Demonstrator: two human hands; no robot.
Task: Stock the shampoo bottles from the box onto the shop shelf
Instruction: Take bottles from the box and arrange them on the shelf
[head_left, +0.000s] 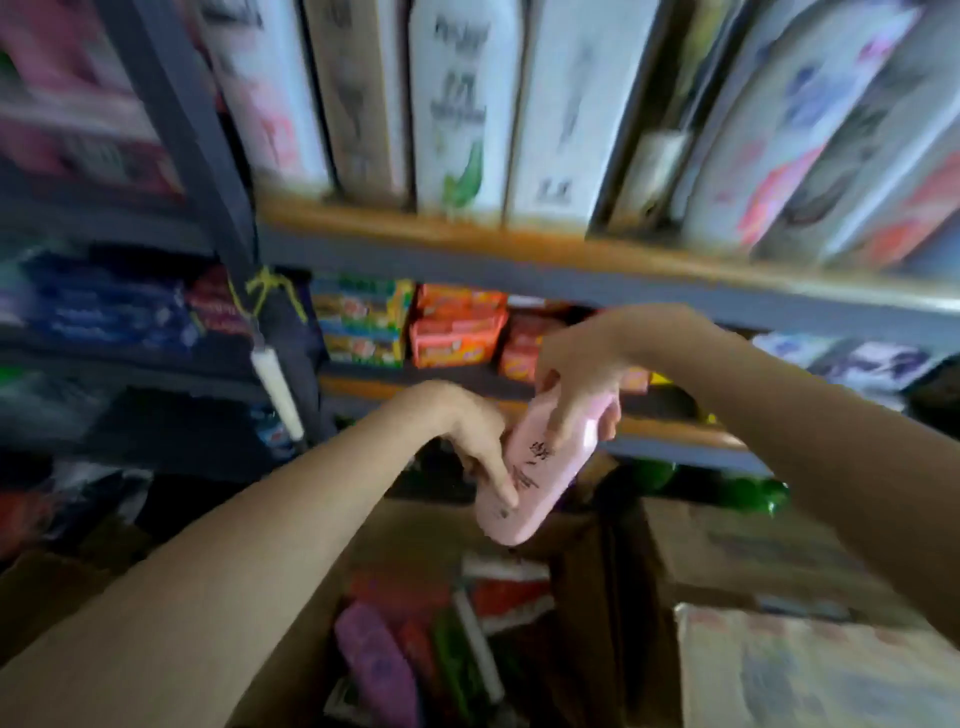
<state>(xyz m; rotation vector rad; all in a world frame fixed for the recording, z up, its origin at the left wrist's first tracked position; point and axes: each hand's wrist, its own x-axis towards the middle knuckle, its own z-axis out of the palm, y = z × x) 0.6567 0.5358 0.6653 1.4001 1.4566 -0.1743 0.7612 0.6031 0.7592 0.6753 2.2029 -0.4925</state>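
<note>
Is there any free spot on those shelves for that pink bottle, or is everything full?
The top shelf looks packed edge to edge with tall bottles. The pink bottle, gripped by the left hand and right hand, hangs above the open box. The only bare-looking strip is the lower shelf board right of the snack packs; blur hides its depth.

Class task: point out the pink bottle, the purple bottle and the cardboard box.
pink bottle (540, 462): head view, middle of its label side.
purple bottle (376, 662): head view, middle of its body.
cardboard box (592, 613): head view, right inner wall.
</note>
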